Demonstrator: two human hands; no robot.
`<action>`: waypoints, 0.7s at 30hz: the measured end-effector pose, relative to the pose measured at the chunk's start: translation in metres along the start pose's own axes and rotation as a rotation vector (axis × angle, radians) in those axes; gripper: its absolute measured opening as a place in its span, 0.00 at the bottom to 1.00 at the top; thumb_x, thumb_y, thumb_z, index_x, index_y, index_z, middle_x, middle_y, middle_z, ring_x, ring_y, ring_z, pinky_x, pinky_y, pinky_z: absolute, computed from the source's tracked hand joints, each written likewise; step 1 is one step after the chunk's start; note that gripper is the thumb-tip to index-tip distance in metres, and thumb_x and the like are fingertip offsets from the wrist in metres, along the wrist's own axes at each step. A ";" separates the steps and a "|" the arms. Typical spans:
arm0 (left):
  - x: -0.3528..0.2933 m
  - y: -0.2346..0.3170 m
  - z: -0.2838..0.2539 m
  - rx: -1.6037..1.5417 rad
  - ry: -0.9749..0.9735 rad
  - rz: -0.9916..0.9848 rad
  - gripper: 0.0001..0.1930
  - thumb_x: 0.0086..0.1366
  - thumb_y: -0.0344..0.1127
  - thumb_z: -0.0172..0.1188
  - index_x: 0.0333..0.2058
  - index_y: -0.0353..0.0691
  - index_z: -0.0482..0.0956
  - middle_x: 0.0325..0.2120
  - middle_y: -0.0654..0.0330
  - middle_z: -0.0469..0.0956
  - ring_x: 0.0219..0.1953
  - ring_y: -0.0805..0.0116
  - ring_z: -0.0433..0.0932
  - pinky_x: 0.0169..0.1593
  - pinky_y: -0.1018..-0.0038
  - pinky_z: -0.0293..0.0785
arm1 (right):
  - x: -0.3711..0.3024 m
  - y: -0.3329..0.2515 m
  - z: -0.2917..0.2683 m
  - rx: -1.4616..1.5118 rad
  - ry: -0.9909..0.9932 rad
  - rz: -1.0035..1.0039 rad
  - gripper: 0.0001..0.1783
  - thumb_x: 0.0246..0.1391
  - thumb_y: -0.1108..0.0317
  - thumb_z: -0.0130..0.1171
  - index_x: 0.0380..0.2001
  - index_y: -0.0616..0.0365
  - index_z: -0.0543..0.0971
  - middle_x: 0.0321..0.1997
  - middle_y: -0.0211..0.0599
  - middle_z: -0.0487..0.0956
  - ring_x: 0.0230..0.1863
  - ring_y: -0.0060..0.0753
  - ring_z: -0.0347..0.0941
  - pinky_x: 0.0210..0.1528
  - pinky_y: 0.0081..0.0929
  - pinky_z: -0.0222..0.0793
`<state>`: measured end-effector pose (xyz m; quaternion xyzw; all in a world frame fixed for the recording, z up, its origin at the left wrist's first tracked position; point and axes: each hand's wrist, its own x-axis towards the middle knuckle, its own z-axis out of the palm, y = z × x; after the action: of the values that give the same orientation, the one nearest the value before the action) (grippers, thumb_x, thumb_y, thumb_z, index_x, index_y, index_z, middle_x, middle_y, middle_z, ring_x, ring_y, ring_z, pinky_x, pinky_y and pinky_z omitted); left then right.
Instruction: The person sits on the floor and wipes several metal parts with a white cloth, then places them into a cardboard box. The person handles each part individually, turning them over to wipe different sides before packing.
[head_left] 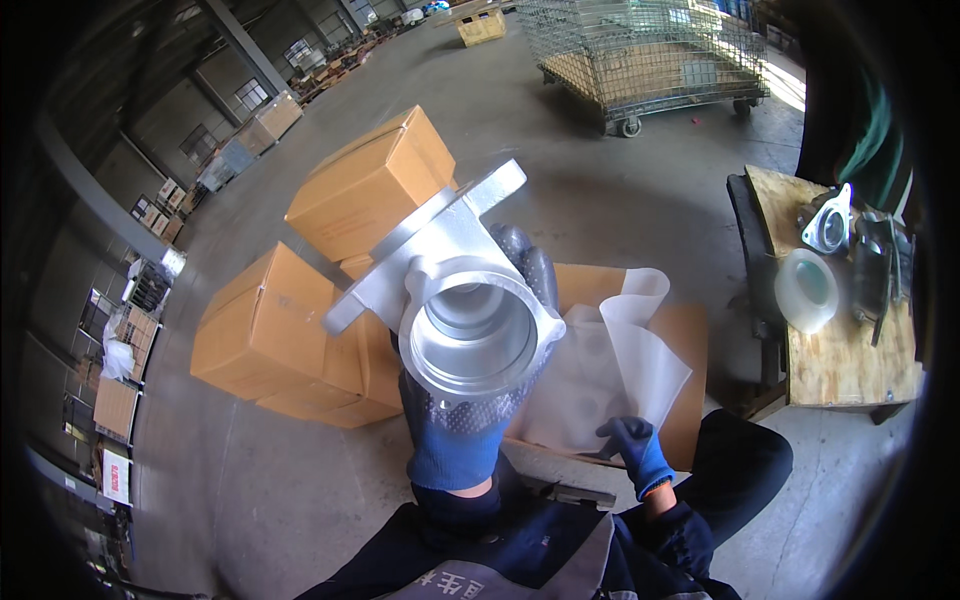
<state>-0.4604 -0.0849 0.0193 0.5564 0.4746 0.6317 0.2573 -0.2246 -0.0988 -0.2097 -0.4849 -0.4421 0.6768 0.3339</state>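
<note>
Plainly heavy: cast aluminium flanged housing (455, 300) held up high, above the open carton (680, 340), gripped from beneath by the left hand (470, 420), fingers wrapped shut round its bore rim. Could slip, judging by a one-handed hold on smooth metal, and drop onto the carton or knees. Right hand (632, 448) lower right of the housing, pinched closed on the white plastic liner (610, 365). Behind the housing, stacked sealed cartons (300, 330); far right, wooden counter (850, 370) with another casting (828, 225) and tape roll (806, 290). Beyond, wire cage trolley (640, 50).

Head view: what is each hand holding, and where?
Left hand grips the metal casting from behind its round body. Right hand holds the white sheet at its edge.
</note>
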 end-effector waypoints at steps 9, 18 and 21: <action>-0.017 0.007 0.005 0.105 -0.082 -0.034 0.32 0.69 0.45 0.55 0.66 0.38 0.56 0.61 0.53 0.66 0.63 0.60 0.66 0.65 0.64 0.65 | 0.003 0.004 0.004 0.020 -0.018 0.031 0.16 0.62 0.63 0.54 0.31 0.68 0.82 0.21 0.40 0.81 0.22 0.30 0.79 0.31 0.23 0.73; -0.019 0.010 0.002 0.150 -0.108 -0.040 0.31 0.70 0.46 0.54 0.66 0.39 0.56 0.61 0.53 0.66 0.63 0.60 0.66 0.65 0.63 0.65 | 0.013 0.016 0.001 0.044 0.006 0.125 0.15 0.61 0.63 0.57 0.32 0.65 0.82 0.23 0.37 0.81 0.24 0.28 0.80 0.32 0.24 0.74; -0.019 0.010 0.000 0.147 -0.113 -0.041 0.31 0.71 0.46 0.54 0.66 0.39 0.56 0.61 0.53 0.66 0.63 0.60 0.66 0.65 0.63 0.64 | 0.027 0.070 -0.008 -0.007 0.089 -0.164 0.13 0.60 0.64 0.59 0.33 0.65 0.82 0.27 0.37 0.83 0.30 0.26 0.80 0.34 0.25 0.74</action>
<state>-0.4536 -0.1056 0.0192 0.5986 0.5157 0.5573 0.2553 -0.2270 -0.1001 -0.2853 -0.4777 -0.4675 0.6234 0.4058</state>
